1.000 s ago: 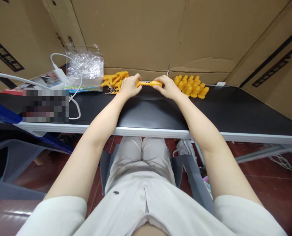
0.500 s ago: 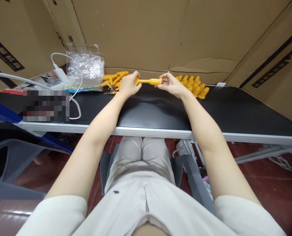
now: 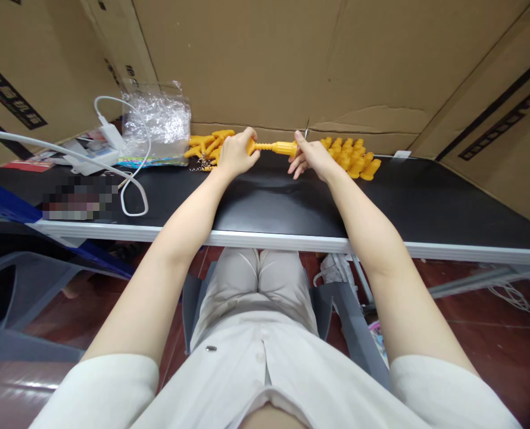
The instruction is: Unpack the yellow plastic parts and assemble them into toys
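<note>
My left hand (image 3: 237, 152) is closed around the left part of a yellow plastic piece (image 3: 284, 148), which lies level above the black tabletop. From that grip a thin twisted neck runs right to a wider ribbed, cup-like end. My right hand (image 3: 313, 156) is at that end, fingers apart and stretched down, the thumb side against its tip. Left of my left hand lie several yellow branched pieces (image 3: 202, 145) with loose metal coil springs (image 3: 201, 164). Behind my right hand stand rows of short yellow cup-like pieces (image 3: 357, 158).
A clear plastic bag (image 3: 155, 122) leans at the back left beside a white cable (image 3: 135, 211) and charger (image 3: 112, 134). Cardboard walls (image 3: 265, 65) enclose the black table (image 3: 435, 202). A pale metal edge (image 3: 278, 240) runs along its front. A small white tag (image 3: 401, 154) lies at back right.
A thin metal part showed between my right fingertips and the yellow piece's end; it no longer shows there. My right fingers have opened from a pinch. The left grip is much the same.
</note>
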Demonstrator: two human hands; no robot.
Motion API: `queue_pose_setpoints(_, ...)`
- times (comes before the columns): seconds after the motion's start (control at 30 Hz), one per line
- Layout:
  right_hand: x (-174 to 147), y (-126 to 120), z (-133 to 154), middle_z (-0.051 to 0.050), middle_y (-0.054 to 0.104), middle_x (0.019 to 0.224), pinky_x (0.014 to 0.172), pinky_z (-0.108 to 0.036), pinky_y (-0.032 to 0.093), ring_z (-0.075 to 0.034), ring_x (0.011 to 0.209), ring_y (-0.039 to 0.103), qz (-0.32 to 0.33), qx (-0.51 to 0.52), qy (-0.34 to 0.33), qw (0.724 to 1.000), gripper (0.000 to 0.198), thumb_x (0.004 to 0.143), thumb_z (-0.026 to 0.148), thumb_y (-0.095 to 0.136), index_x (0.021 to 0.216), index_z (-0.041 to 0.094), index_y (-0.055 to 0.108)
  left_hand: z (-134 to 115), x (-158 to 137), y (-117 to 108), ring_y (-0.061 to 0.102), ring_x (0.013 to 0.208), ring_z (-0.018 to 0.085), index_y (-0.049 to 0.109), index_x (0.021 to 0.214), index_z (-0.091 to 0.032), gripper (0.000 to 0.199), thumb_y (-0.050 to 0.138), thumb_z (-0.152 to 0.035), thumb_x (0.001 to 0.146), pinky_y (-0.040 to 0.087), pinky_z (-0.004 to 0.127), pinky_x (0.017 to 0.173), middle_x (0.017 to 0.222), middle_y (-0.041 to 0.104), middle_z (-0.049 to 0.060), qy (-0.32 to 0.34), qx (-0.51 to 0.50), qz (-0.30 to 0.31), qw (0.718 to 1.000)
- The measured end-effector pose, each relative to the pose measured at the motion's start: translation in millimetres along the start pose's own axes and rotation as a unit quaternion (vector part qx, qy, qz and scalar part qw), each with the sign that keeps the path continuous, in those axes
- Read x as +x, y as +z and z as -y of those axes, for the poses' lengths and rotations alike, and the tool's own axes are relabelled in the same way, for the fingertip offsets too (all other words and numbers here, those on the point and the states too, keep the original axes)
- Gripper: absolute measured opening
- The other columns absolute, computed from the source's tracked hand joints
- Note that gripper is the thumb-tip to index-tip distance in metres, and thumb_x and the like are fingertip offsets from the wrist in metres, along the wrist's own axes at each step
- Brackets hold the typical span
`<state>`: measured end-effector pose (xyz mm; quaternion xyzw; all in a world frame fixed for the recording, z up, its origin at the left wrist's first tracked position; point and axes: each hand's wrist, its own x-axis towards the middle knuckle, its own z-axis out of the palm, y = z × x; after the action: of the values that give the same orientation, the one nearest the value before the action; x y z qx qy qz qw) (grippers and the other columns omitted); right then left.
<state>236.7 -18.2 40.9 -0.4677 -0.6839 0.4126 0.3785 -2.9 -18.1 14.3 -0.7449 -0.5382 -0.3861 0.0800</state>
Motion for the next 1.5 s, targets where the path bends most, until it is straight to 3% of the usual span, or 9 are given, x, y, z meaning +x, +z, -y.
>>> queue_pose_setpoints(0.17, -6.4, -3.7, 5.3, -0.006, 0.077, 0.085, 0.056, -0.025, 0.057, -0.016, 0.06, 0.073, 0.039, 0.052, -0.011, 0.998, 0.061, 0.089, 0.072, 0.077, 0.117, 0.019, 0.061, -1.8, -0.8, -6.2, 0.07, 0.11, 0.031, 0.065, 0.131, -0.025, 0.044, 0.059, -0.027, 0.087, 0.052, 0.044, 0.101, 0.109, 0.077, 0.01, -0.021, 0.002, 0.006, 1.0)
queue_pose_setpoints(0.27, -8.0, -5.2, 5.1, -0.004, 0.077, 0.092, 0.062, -0.023, 0.059, -0.012, 0.064, 0.073, 0.037, 0.064, -0.043, 0.996, 0.054, 0.085, 0.052, 0.089, 0.116, 0.021, 0.057, -0.6, -1.0, -6.6, 0.069, 0.115, 0.032, 0.064, 0.132, -0.025, 0.046, 0.06, -0.027, 0.087, 0.051, 0.046, 0.105, 0.113, 0.077, 0.011, -0.018, 0.005, 0.007, 1.0)
queue_pose_setpoints(0.43, -6.5, -3.8, 3.2, -0.006, 0.073, 0.071, 0.055, -0.026, 0.057, -0.016, 0.055, 0.069, 0.027, 0.045, -0.019, 0.998, 0.061, 0.085, 0.079, 0.074, 0.09, 0.02, 0.056, -3.8, -1.9, -8.3, 0.067, 0.122, 0.034, 0.063, 0.132, -0.022, 0.043, 0.058, -0.028, 0.089, 0.047, 0.049, 0.111, 0.118, 0.075, 0.013, -0.002, 0.019, 0.031, 0.999)
queue_pose_setpoints(0.6, -1.1, -0.8, -0.6, -0.004, 0.065, 0.057, 0.047, -0.028, 0.054, -0.019, 0.048, 0.066, 0.009, 0.033, -0.016, 0.999, 0.077, 0.079, 0.096, 0.06, 0.089, 0.02, 0.061, -10.5, -2.9, -11.8, 0.066, 0.124, 0.036, 0.062, 0.132, -0.021, 0.043, 0.058, -0.028, 0.09, 0.045, 0.05, 0.112, 0.122, 0.073, 0.015, -0.006, 0.026, 0.045, 0.999)
queue_pose_setpoints(0.97, 2.8, 2.9, 0.0, -0.001, 0.052, 0.043, 0.037, -0.028, 0.044, -0.016, 0.036, 0.052, -0.017, 0.033, 0.05, 0.998, 0.084, 0.079, 0.104, 0.045, 0.083, 0.022, 0.063, -15.4, -4.5, -13.1, 0.066, 0.124, 0.037, 0.06, 0.132, -0.023, 0.041, 0.063, -0.036, 0.093, 0.045, 0.048, 0.11, 0.126, 0.072, 0.015, 0.003, 0.02, 0.048, 0.999)
queue_pose_setpoints(1.17, -0.2, 0.5, 2.0, -0.006, 0.063, 0.055, 0.039, -0.028, 0.046, -0.017, 0.04, 0.058, 0.017, 0.022, 0.085, 0.996, 0.089, 0.081, 0.104, 0.036, 0.09, 0.021, 0.066, -9.8, -1.3, -7.1, 0.068, 0.119, 0.034, 0.059, 0.133, -0.025, 0.045, 0.066, -0.037, 0.091, 0.048, 0.045, 0.104, 0.121, 0.074, 0.014, 0.01, 0.011, 0.031, 0.999)
queue_pose_setpoints(1.27, -3.7, -4.5, 6.1, -0.009, 0.074, 0.076, 0.046, -0.027, 0.051, -0.018, 0.052, 0.068, 0.028, 0.045, 0.068, 0.996, 0.079, 0.085, 0.097, 0.048, 0.098, 0.02, 0.065, -10.2, -1.5, -6.8, 0.068, 0.118, 0.034, 0.06, 0.132, -0.024, 0.044, 0.066, -0.037, 0.09, 0.048, 0.045, 0.104, 0.121, 0.074, 0.014, -0.001, 0.015, 0.029, 0.999)
queue_pose_setpoints(1.37, -5.4, -10.3, 5.7, -0.008, 0.078, 0.099, 0.055, -0.026, 0.057, -0.018, 0.068, 0.075, 0.036, 0.067, 0.012, 0.997, 0.061, 0.086, 0.076, 0.075, 0.11, 0.021, 0.061, -10.8, -2.3, -7.4, 0.068, 0.118, 0.034, 0.061, 0.131, -0.024, 0.043, 0.066, -0.036, 0.089, 0.049, 0.045, 0.105, 0.122, 0.074, 0.014, -0.009, 0.014, 0.025, 1.0)
queue_pose_setpoints(1.5, -3.4, -13.2, -0.5, -0.004, 0.076, 0.105, 0.064, -0.025, 0.059, -0.016, 0.074, 0.076, 0.027, 0.045, -0.035, 0.998, 0.058, 0.077, 0.046, 0.094, 0.115, 0.023, 0.057, -9.1, -2.3, -6.7, 0.068, 0.117, 0.033, 0.061, 0.132, -0.025, 0.045, 0.067, -0.036, 0.089, 0.049, 0.045, 0.104, 0.121, 0.075, 0.012, -0.004, 0.011, 0.016, 1.0)
